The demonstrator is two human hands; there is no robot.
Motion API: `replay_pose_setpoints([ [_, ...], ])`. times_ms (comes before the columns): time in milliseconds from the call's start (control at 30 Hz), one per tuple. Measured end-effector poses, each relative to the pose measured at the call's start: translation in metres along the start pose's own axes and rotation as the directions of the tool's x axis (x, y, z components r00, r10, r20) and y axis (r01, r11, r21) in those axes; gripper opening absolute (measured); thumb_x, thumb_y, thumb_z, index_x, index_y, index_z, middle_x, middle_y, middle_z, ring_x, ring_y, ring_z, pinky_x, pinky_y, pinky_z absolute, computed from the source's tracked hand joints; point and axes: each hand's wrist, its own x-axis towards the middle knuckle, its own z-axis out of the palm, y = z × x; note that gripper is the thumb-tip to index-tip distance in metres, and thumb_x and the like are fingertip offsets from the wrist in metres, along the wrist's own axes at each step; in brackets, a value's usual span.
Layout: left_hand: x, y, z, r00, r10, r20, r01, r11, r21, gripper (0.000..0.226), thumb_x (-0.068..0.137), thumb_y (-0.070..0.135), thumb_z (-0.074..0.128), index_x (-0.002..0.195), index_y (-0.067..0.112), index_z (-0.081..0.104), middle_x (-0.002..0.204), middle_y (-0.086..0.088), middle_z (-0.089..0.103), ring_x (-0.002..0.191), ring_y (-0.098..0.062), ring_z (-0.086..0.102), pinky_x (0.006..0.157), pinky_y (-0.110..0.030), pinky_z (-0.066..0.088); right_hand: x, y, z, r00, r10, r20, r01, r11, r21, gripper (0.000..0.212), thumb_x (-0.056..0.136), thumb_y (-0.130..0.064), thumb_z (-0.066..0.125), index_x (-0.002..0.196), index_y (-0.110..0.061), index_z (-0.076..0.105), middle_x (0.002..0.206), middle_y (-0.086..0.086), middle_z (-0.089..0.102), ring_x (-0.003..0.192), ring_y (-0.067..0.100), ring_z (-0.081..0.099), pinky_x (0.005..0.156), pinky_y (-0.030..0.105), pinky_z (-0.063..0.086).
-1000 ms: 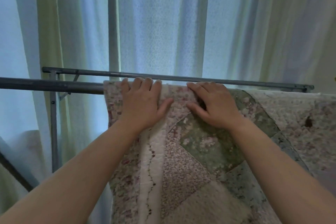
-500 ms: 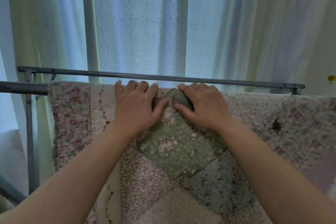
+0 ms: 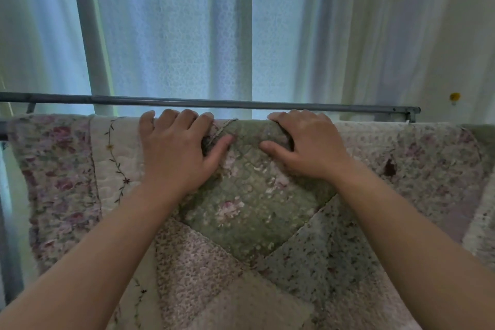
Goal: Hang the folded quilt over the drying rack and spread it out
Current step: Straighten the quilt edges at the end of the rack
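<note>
Patchwork quilt [image 3: 254,211] is draped over the near rail of the drying rack [image 3: 214,103]. The left hand [image 3: 176,147] and right hand [image 3: 308,144] sit close together, each gripping its top fold, fingers curled over, thumb underneath. Pale curtains [image 3: 174,35] hang behind.

A home: lace curtains [image 3: 166,35], drying rack [image 3: 214,103].

The quilt [image 3: 254,209] is a patchwork of pink, green and cream flower prints. It hangs over the near rail of the grey metal drying rack [image 3: 214,103], spread wide along it, and the far rail runs just behind its top fold.
</note>
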Motion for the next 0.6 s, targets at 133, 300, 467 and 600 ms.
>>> replay_pose_setpoints([
  [133, 0.003, 0.008, 0.001, 1.000, 0.005, 0.011, -0.005, 1.000, 0.004, 0.055, 0.080, 0.060, 0.043, 0.101, 0.016, 0.068, 0.096, -0.007, 0.070, 0.094, -0.032, 0.061, 0.093, -0.054, 0.032, -0.004, 0.021, -0.005, 1.000, -0.006, 0.019, 0.006, 1.000, 0.007, 0.063, 0.076, -0.067, 0.035, 0.117, -0.023, 0.056, 0.102, 0.003, 0.066, 0.097, 0.024, 0.058, 0.081, 0.035, 0.039],
  [300, 0.012, 0.041, 0.006, 0.997, 0.028, 0.076, -0.030, 0.999, 0.030, 0.062, 0.076, 0.067, 0.042, 0.100, 0.017, 0.068, 0.097, -0.008, 0.070, 0.096, -0.034, 0.060, 0.090, -0.053, 0.035, -0.013, 0.051, -0.008, 1.000, -0.027, 0.009, 0.027, 0.999, 0.030, 0.058, 0.078, -0.064, 0.042, 0.117, -0.023, 0.056, 0.106, 0.003, 0.066, 0.098, 0.023, 0.059, 0.082, 0.035, 0.038],
  [467, 0.021, 0.091, 0.014, 0.992, -0.010, 0.124, 0.008, 1.000, 0.022, 0.066, 0.073, 0.070, 0.039, 0.097, 0.017, 0.069, 0.093, -0.006, 0.070, 0.092, -0.032, 0.058, 0.082, -0.045, 0.037, -0.023, 0.090, -0.016, 0.994, -0.107, 0.034, 0.104, 0.991, 0.085, 0.056, 0.081, -0.059, 0.051, 0.125, -0.023, 0.051, 0.114, 0.005, 0.063, 0.105, 0.024, 0.056, 0.082, 0.034, 0.039],
  [600, 0.029, 0.134, 0.022, 0.982, -0.102, 0.157, 0.096, 0.994, 0.046, 0.068, 0.071, 0.073, 0.032, 0.097, 0.021, 0.067, 0.098, -0.003, 0.069, 0.099, -0.031, 0.055, 0.089, -0.044, 0.032, -0.032, 0.133, -0.025, 0.988, -0.141, 0.059, 0.135, 0.987, 0.091, 0.055, 0.081, -0.059, 0.050, 0.124, -0.025, 0.051, 0.114, 0.004, 0.064, 0.103, 0.024, 0.058, 0.076, 0.031, 0.040],
])
